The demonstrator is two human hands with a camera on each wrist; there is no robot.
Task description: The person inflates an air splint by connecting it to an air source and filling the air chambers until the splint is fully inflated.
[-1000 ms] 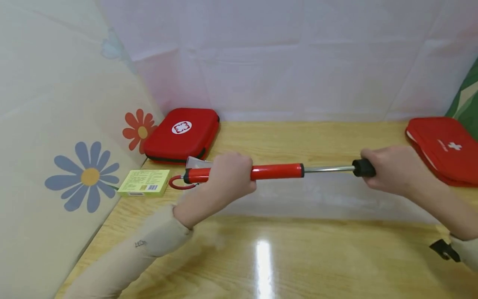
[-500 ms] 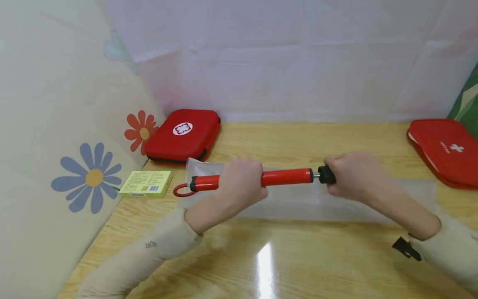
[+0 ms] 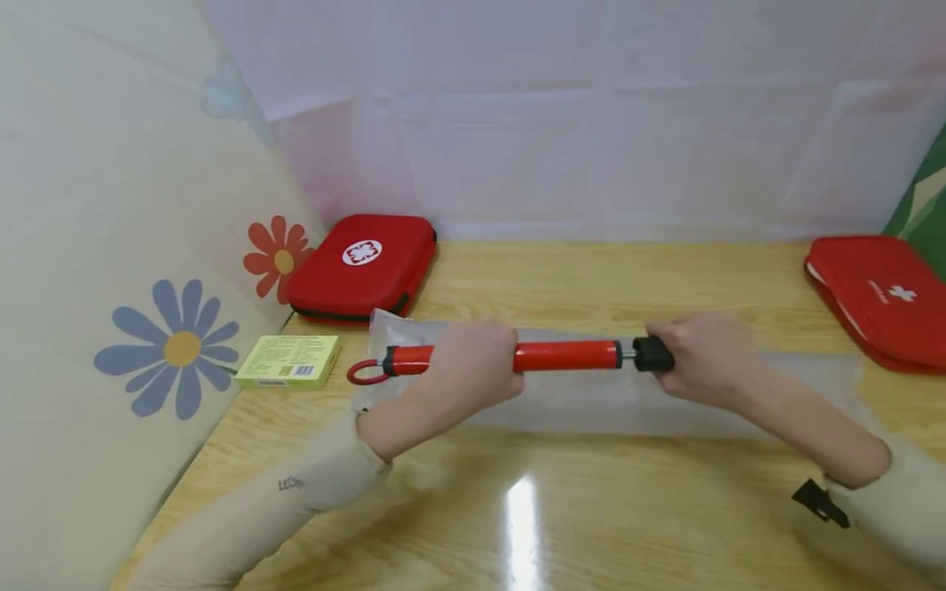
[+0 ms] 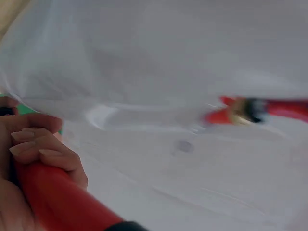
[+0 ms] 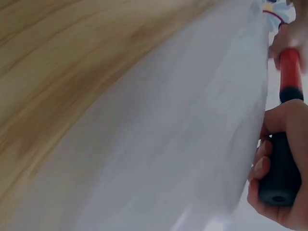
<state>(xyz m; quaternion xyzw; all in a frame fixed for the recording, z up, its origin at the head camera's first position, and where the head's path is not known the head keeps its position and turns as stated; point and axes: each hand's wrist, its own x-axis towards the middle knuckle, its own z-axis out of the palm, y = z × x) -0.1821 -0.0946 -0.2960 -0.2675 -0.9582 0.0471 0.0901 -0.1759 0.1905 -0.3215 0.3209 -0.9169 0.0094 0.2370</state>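
Observation:
A red hand pump (image 3: 565,356) lies level across the head view, above a translucent plastic inflatable or bag (image 3: 591,410) on the table. My left hand (image 3: 476,361) grips the red barrel, its fingers wrapped round it in the left wrist view. My right hand (image 3: 702,361) holds the black handle (image 3: 654,354), which the right wrist view also shows inside curled fingers. Only a short stretch of metal rod shows between barrel and handle. From the barrel's left end loops a red hose (image 3: 364,373). In the left wrist view a brass-coloured fitting (image 4: 239,111) on it meets the clear plastic.
At the back left sits a red zip case (image 3: 358,267) with a white emblem. A yellow-green box (image 3: 288,361) lies before it. A red first-aid pouch (image 3: 883,300) lies at the right. Printed cloths hang behind and left of the wooden table (image 3: 591,509).
My right hand has moved left with the handle, and most of the metal rod has gone into the barrel. During the last half second both hands have sunk slightly.

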